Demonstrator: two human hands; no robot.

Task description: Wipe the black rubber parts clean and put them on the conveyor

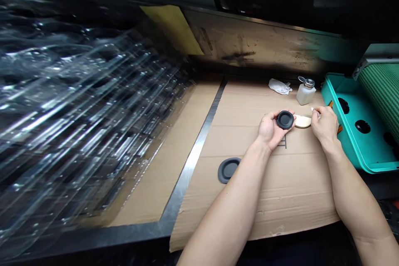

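My left hand [270,129] is closed round a small black round disc [285,119], held just above the cardboard sheet [280,191]. My right hand [326,124] is pinched on a small white thing that I cannot name, close to a cream oval pad [302,121] lying on the cardboard between the hands. A second black round disc [228,169] lies flat on the cardboard beside my left forearm.
A white pump bottle [305,92] and a crumpled white cloth [279,87] sit at the back of the cardboard. A teal tray [352,133] with round holes stands at the right. A stack of clear plastic trays [77,124] fills the left side.
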